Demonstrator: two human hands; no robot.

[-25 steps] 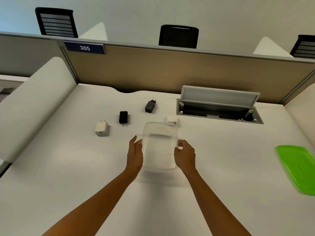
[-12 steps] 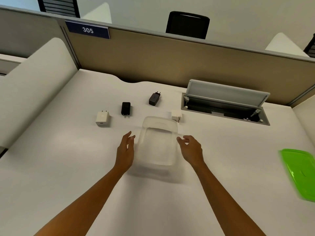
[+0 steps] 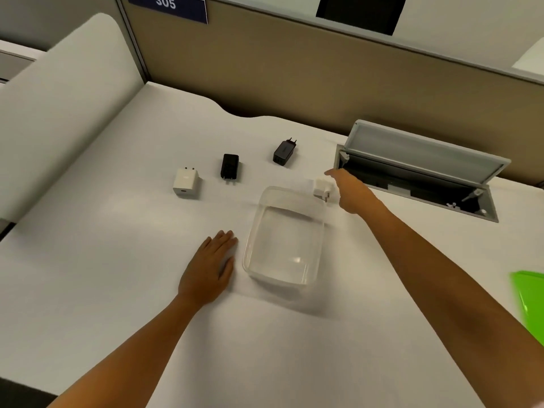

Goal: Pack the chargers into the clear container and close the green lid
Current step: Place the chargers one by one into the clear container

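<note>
The clear container [image 3: 284, 240] stands empty in the middle of the white desk. My left hand [image 3: 210, 267] lies flat on the desk just left of it, fingers apart, holding nothing. My right hand [image 3: 348, 188] reaches past the container's far right corner and touches a small white charger [image 3: 321, 188]; whether the fingers have closed on it is hidden. Beyond the container lie a white charger [image 3: 187, 182], a black charger [image 3: 229, 167] and a second black charger [image 3: 284, 151]. The green lid [image 3: 530, 301] shows at the right edge.
An open cable hatch [image 3: 418, 172] with its raised grey flap sits at the back right, close to my right hand. A beige partition [image 3: 294, 78] runs along the back of the desk. A white side panel [image 3: 59, 98] borders the left.
Both hands have let go of the container. The right hand has reached forward to the small white charger. The left hand has settled flat on the desk. The camera has tilted down.
</note>
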